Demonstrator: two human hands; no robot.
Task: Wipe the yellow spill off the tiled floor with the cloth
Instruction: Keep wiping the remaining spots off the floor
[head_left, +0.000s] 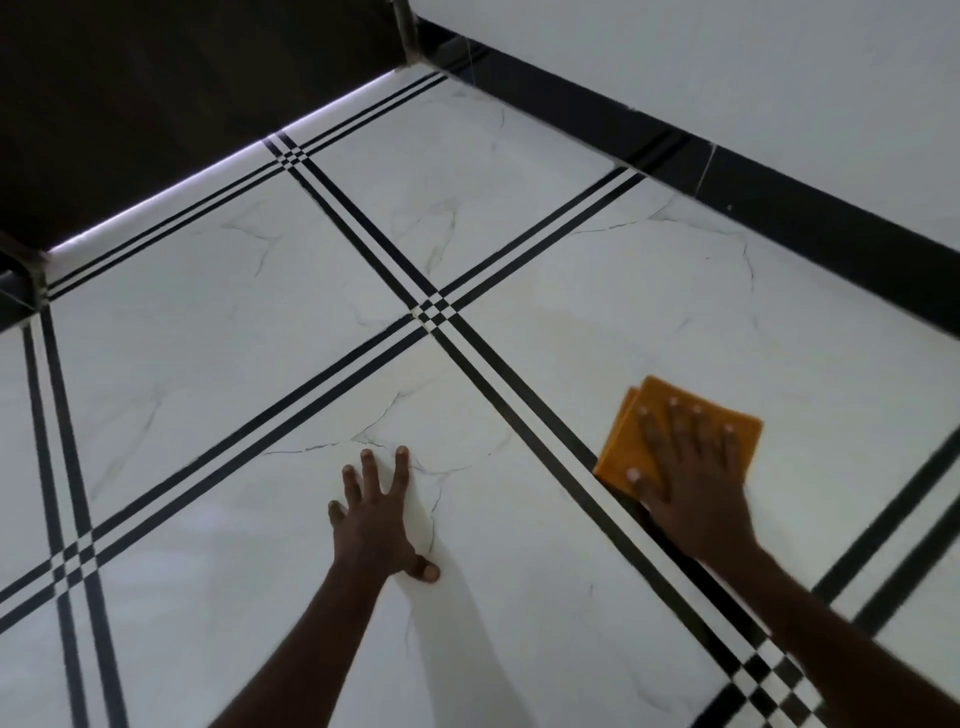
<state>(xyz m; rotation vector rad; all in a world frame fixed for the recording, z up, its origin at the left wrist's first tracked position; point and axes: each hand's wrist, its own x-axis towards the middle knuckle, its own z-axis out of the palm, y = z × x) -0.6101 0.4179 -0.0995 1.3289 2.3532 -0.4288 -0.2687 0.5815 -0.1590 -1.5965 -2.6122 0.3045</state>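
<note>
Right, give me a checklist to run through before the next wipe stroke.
1. Right hand flat on the orange cloth: ok.
2. Cloth folded and lying flat on the floor: ok.
3. Left hand braced on the tile, apart from the cloth: ok.
4. Faint yellowish smear located, ahead of the cloth: ok.
5. Smear fully wiped: not ok.
6. Clean cloth underside: cannot tell.

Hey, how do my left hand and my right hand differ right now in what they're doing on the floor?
The right hand presses flat on the folded orange cloth; the left hand rests straight on the bare white tile. The right hand sits just right of the black stripes, the left hand on the tile left of them. Both lie palm down with fingers spread.
</note>
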